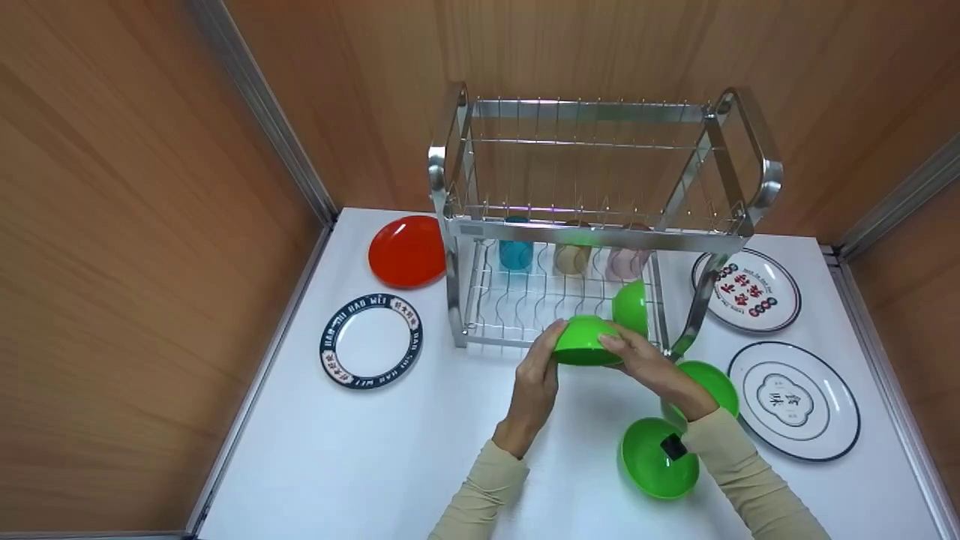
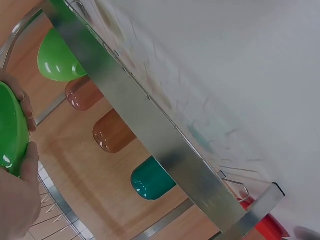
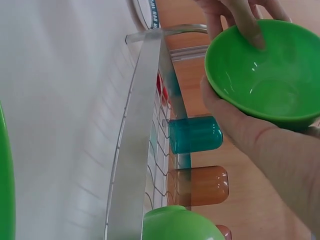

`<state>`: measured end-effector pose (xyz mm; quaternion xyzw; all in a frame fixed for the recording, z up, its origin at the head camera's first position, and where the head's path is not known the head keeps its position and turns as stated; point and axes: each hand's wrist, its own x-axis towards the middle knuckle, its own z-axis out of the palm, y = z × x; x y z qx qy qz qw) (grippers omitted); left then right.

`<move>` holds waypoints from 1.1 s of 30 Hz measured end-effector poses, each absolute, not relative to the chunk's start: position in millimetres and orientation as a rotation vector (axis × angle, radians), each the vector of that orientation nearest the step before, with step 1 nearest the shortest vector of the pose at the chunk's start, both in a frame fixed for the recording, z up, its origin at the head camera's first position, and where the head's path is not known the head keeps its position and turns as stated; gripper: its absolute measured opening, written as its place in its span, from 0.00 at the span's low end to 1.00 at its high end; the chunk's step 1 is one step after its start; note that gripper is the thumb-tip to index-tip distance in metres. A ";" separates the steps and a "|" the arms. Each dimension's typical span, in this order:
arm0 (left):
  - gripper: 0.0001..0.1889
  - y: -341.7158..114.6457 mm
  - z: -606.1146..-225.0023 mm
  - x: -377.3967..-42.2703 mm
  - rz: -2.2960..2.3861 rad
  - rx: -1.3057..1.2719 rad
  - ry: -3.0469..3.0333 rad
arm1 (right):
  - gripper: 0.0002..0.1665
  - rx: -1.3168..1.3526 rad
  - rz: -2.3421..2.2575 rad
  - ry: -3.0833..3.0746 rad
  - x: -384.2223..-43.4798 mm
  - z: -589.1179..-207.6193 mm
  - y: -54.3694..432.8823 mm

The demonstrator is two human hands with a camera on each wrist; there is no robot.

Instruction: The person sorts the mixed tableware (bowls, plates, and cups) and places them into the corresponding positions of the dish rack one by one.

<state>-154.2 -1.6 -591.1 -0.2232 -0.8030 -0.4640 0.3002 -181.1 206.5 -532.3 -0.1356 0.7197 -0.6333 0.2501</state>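
A green bowl [image 1: 585,341] is held in the air by both hands, in front of the dish rack's lower shelf. My left hand [image 1: 538,382] grips its left side and my right hand [image 1: 649,364] grips its right side. In the right wrist view the inside of the bowl [image 3: 280,75] shows, with a thumb over its rim. Just behind it, a second green bowl [image 1: 631,306] stands on edge at the right of the lower wire shelf [image 1: 517,315]. A blue cup [image 1: 516,255], an amber cup [image 1: 572,260] and a pink cup [image 1: 628,262] sit along the back of that shelf.
The metal rack's upper tier [image 1: 592,236] overhangs the shelf. Two green bowls [image 1: 660,469] lie by my right forearm. Two patterned white plates [image 1: 795,401] lie at the right. A red plate [image 1: 407,253] and a blue-rimmed plate [image 1: 371,341] lie at the left. Wooden panels surround the table.
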 end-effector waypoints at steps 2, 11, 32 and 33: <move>0.26 -5.2 -589.5 -155.6 -1.240 -0.612 -2.143 | 0.42 -0.390 -1.700 2.010 -183.0 -531.5 206.1; 0.33 -24.7 -583.2 -162.5 -1.186 -0.729 -2.234 | 0.42 -0.389 -1.493 2.358 -193.3 -528.5 202.0; 0.24 -53.9 -585.1 -184.0 -1.053 -0.230 -2.119 | 0.57 -0.623 -1.256 2.648 -226.1 -524.6 205.7; 0.27 -56.4 -585.3 -185.4 -1.052 -0.183 -2.108 | 0.58 -0.631 -1.225 2.670 -227.8 -525.2 205.9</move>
